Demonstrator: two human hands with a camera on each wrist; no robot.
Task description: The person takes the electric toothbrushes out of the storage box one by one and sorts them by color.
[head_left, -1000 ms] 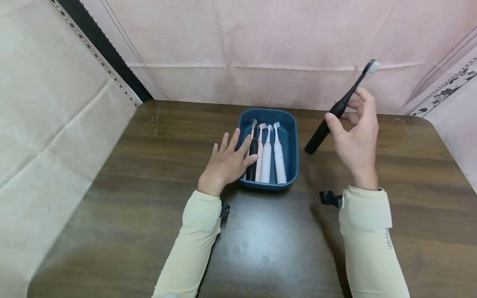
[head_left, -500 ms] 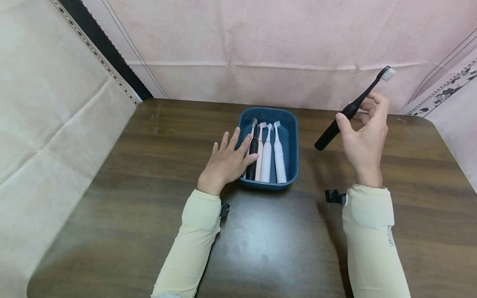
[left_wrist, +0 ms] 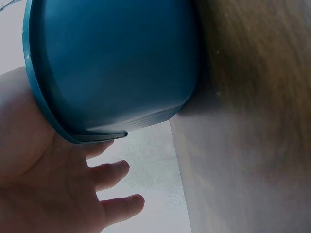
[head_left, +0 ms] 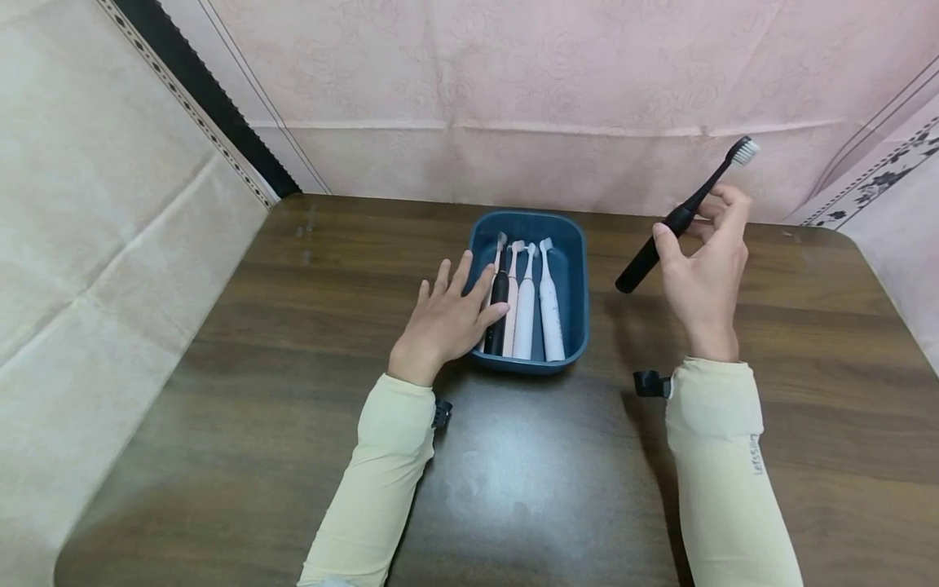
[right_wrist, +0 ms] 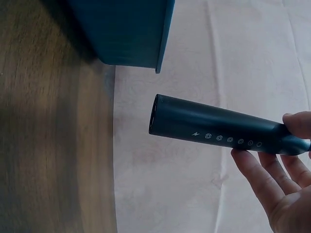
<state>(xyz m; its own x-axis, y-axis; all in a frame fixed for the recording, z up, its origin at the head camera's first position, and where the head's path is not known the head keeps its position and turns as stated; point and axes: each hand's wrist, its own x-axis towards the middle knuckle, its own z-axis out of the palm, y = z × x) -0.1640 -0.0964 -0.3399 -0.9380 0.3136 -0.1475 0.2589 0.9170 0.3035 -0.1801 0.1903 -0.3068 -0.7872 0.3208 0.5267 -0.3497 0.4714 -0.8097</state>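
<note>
My right hand (head_left: 707, 273) pinches a black electric toothbrush (head_left: 678, 220) between thumb and fingers, raised over the right side of the table. Its white bristles point up and right, and in the right wrist view a row of small icons runs along the handle (right_wrist: 214, 124). My left hand (head_left: 447, 322) rests with spread, straight fingers on the left rim of a blue plastic bin (head_left: 575, 269). Inside the bin several electric toothbrushes lie side by side: a black one (head_left: 497, 306), a pink one (head_left: 511, 310) and white ones (head_left: 548, 310). Part of the leftmost brush is hidden by my left hand.
The bin stands near the far edge of a brown wooden table (head_left: 257, 424). A pink-white cloth (head_left: 550, 98) hangs behind the table, and pale sheets flank both sides. Black camera mounts (head_left: 651, 384) sit at both wrists.
My right hand with the black toothbrush has shifted right, then slightly back left, and a little lower at the brush head. The left hand and the bin have stayed in place.
</note>
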